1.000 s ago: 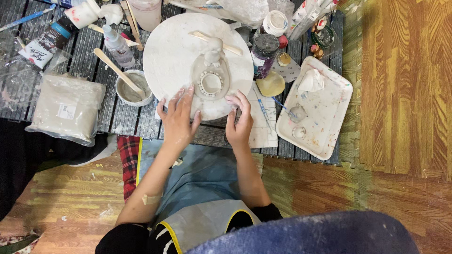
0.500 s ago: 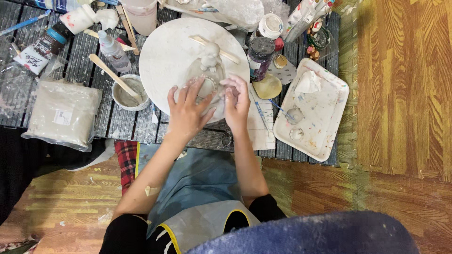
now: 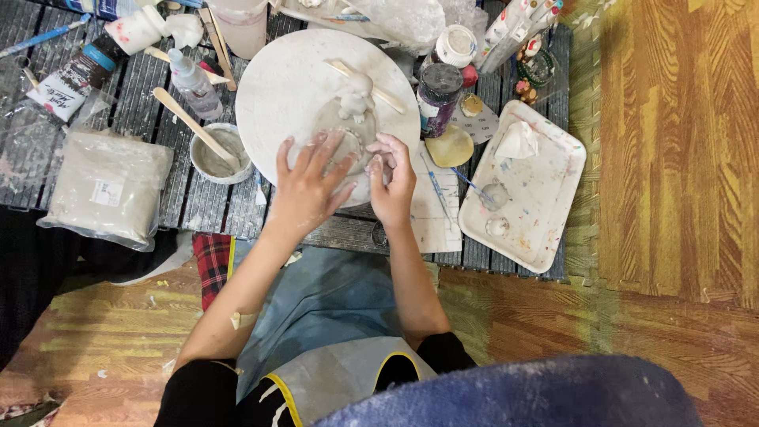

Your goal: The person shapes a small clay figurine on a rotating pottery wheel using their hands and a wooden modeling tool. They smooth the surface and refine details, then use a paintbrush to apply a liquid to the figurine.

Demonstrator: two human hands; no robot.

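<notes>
Two hands at a pale clay piece (image 3: 345, 126) on the round board (image 3: 277, 87): left hand (image 3: 310, 183) open, fingers spread flat over its near ring part, right hand (image 3: 393, 175) curled, fingertips pinching the ring's right edge. Lies near the board's middle, long axis running from the near ring away to a small knobbed figure at the far end, pointing away from the body. Likely soft, so too much press could flatten the ring or knock the figure; slip bowl (image 3: 219, 154) just left on the counter (image 3: 142, 95).
</notes>
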